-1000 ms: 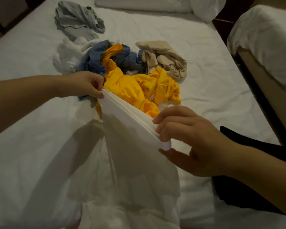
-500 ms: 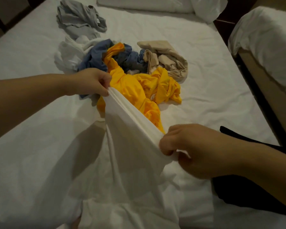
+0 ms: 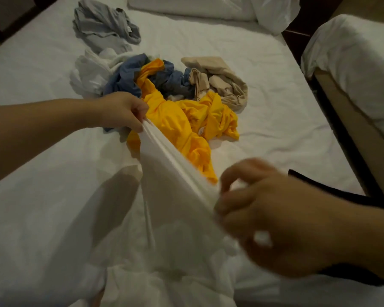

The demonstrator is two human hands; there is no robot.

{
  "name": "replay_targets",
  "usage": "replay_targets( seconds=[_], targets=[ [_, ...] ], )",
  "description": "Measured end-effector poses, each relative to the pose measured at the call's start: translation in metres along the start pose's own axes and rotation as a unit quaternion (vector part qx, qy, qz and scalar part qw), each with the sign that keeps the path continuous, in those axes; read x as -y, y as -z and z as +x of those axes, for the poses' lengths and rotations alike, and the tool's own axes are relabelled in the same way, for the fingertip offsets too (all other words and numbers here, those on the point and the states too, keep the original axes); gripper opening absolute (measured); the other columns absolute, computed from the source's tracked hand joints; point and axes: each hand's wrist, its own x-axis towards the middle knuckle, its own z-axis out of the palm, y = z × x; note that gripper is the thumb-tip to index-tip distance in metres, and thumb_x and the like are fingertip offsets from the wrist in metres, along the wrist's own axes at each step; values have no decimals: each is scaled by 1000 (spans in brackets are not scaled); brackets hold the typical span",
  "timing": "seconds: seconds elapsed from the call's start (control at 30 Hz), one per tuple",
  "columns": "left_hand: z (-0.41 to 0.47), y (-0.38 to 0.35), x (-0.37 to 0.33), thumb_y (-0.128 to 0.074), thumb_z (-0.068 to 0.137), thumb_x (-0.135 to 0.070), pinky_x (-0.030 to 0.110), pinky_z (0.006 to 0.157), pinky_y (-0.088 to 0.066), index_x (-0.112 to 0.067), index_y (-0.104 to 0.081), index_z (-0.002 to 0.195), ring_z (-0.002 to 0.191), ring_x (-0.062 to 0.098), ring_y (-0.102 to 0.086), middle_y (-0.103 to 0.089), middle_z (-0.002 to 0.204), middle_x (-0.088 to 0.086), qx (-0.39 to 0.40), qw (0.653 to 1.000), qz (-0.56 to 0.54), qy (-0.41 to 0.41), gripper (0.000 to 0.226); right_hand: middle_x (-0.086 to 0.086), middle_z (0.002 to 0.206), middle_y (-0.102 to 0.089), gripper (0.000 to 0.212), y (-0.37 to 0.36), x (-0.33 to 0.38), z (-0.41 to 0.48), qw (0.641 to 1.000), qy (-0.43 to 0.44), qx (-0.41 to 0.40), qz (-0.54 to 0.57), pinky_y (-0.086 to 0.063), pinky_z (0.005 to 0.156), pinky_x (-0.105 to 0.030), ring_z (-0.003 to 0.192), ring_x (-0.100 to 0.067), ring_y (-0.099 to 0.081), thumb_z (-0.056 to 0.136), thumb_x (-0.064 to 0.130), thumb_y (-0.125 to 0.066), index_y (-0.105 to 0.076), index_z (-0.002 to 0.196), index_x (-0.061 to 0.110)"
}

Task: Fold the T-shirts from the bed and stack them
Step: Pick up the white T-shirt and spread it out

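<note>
Both hands up: left hand (image 3: 122, 110) pinches the white shirt's (image 3: 171, 196) top edge, blurred right hand (image 3: 273, 220) pinches its near end, stretched above the bed (image 3: 275, 89).

The white T-shirt (image 3: 175, 207) stretched between my left hand (image 3: 122, 111) and my right hand (image 3: 271, 218) hangs like a curtain in front of me. Just behind it the yellow shirt (image 3: 182, 122) heaps up against the blue shirt (image 3: 124, 78) and beige shirt (image 3: 222, 78). The grey shirt (image 3: 104, 25) lies farther off, near the pillows (image 3: 197, 7). The bed (image 3: 31, 69) shows bare sheet on my left and right of the heap, up to the dark cloth (image 3: 308, 185) at its edge
</note>
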Motion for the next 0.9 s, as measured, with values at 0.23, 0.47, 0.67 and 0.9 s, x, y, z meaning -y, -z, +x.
replay_targets(
  seconds=[0.23, 0.47, 0.67, 0.9],
  targets=[
    [7, -8, -9, -66, 76, -2, 24, 55, -37, -5, -63, 77, 63, 12, -46, -51, 67, 2, 5, 996, 72, -60, 5, 13, 94, -66, 21, -29, 11, 21, 993, 104, 50, 33, -29, 100, -32, 116, -15, -46, 65, 22, -63, -60, 85, 26],
    [5, -5, -2, -64, 79, 1, 16, 37, -39, 1, -62, 82, 47, 15, -46, -53, 63, 8, -10, 999, 47, -20, 4, 12, 73, -62, 17, -21, -3, -6, 999, 6, -8, -37, -28, 100, -34, 97, -10, -53, 77, 26, -58, -42, 81, 30],
    [1, 3, 9, -65, 76, 5, 26, 52, -40, -5, -55, 65, 52, 17, -46, -49, 56, 5, -14, 1000, 1, -3, 17, 24, 78, -54, 13, -12, -27, -27, 986, -103, -99, -86, -28, 88, -31, 96, -10, -43, 79, 41, -47, -42, 90, 37],
    [-5, 10, 5, -58, 77, 12, 21, 57, -47, -6, -45, 61, 65, 19, -47, -48, 71, 12, -16, 987, -158, 32, 27, 9, 87, -63, 32, -13, -62, -29, 913, -335, -100, 208, -47, 59, -15, 73, -2, -61, 77, 45, -66, -43, 98, 39]
  ],
)
